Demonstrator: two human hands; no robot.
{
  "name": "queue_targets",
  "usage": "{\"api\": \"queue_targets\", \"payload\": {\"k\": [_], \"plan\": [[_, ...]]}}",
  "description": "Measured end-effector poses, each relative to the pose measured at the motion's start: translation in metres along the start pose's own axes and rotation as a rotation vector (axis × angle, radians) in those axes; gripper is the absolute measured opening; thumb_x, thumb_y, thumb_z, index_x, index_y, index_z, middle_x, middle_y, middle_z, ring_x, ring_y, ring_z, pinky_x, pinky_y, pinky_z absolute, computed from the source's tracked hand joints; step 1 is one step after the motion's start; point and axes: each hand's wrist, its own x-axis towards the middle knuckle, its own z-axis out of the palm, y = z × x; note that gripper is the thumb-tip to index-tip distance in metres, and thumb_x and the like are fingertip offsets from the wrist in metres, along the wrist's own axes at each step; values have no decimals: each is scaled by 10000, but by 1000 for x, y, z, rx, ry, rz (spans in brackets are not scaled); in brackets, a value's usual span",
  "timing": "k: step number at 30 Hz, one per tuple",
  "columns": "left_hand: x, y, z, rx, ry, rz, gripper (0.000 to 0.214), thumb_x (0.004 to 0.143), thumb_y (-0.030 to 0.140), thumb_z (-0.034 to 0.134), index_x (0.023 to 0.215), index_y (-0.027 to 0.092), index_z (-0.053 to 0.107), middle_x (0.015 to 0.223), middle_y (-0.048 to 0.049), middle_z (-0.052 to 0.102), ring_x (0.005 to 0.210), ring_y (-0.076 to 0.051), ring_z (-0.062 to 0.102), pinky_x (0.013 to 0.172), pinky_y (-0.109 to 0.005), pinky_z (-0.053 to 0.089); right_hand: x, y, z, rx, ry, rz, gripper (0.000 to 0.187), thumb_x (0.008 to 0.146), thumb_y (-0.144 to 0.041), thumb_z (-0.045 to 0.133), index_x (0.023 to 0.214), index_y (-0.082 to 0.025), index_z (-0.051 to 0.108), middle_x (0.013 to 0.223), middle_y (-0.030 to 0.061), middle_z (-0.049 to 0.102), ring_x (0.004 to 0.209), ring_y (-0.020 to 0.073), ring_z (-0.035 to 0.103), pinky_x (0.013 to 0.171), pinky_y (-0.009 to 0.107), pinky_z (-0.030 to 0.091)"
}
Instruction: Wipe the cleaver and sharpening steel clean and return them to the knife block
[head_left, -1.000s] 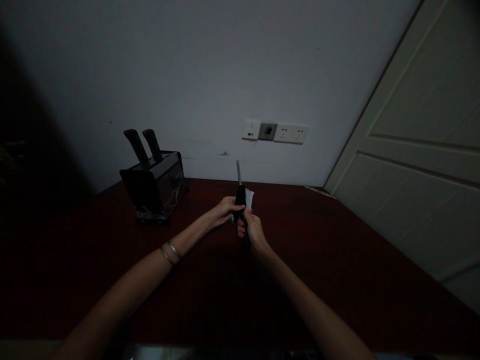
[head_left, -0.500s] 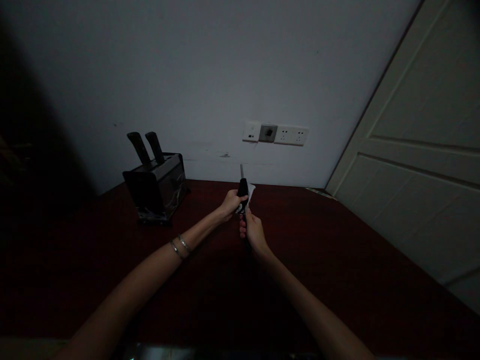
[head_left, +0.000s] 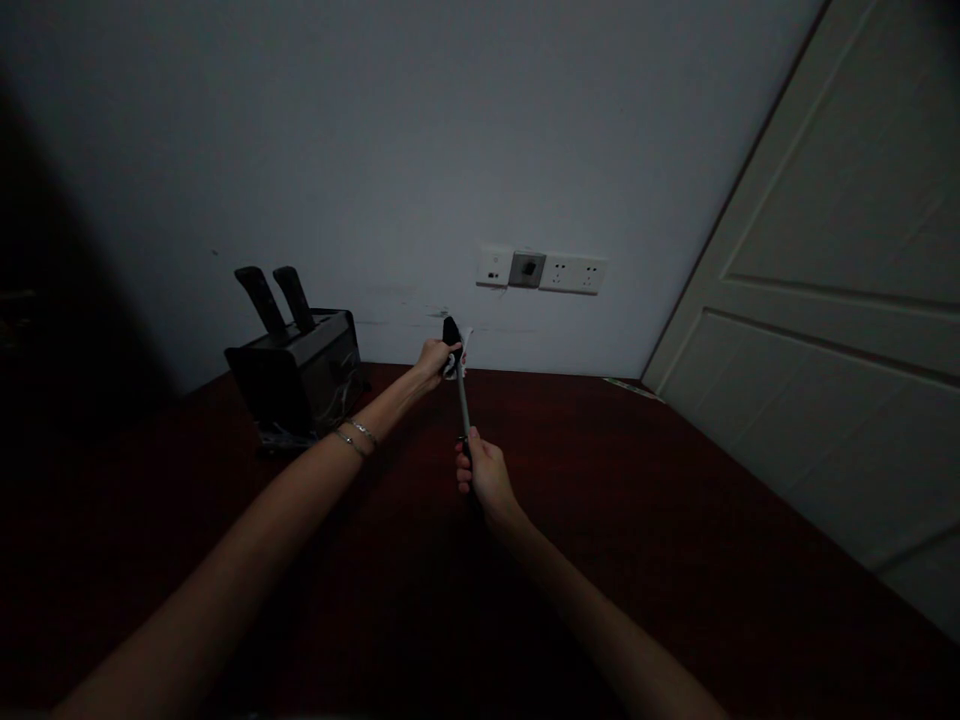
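Note:
My right hand (head_left: 487, 475) is closed around the dark handle of a honing steel, whose slim grey rod (head_left: 463, 400) points up and away from me. Around the rod's far end, my left hand (head_left: 435, 360) pinches a black and white cloth (head_left: 452, 332). A white flap of the cloth with a little red on it hangs at the right side of the fingers. The rod's tip is hidden in the cloth. Both hands are above the dark red tabletop (head_left: 570, 470).
To the left stands a dark knife block (head_left: 300, 370) with two black-handled knives (head_left: 259, 298) upright in it. Behind the table is a pale wall with a row of sockets (head_left: 540, 271). A white panelled door (head_left: 825, 330) borders the right side.
My left hand has slid the cloth up and away along the rod to its far end, baring the part near the handle. My right hand has moved slightly left and towards me.

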Motion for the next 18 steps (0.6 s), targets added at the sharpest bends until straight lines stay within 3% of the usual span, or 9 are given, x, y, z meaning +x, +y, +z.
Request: {"api": "queue_targets", "payload": {"k": [5,10,13,18], "plan": [[18,5,-5,-104,109,63,99,776,80,500,685,108,528,428,2,520,352,-79,470,432,-194,444,-4,1,3,-21,-16,51,354,803,-478,487,628,-171,468,395,-105,363,275,23,290,259,141,240],[27,18,-31,-209,223,85,85,796,91,454,790,109,536,458,17,537,362,-74,498,433,-171,440,-4,7,3,-89,-47,-3,379,732,-542,527,654,-176,472,421,-107,388,286,26,303,253,146,249],[17,12,-49,-222,169,0,94,788,81,451,798,89,544,539,-43,602,441,-112,574,453,-197,468,2,5,-3,-133,-34,-102,376,693,-540,563,678,-177,471,476,-95,433,323,31,354,267,147,287],[-9,-25,-65,-209,15,-185,135,771,56,432,816,53,559,610,-111,638,513,-171,623,498,-268,514,13,6,-9,-186,36,-259,360,691,-511,576,670,-183,430,516,-69,516,360,36,405,308,148,326]]}}
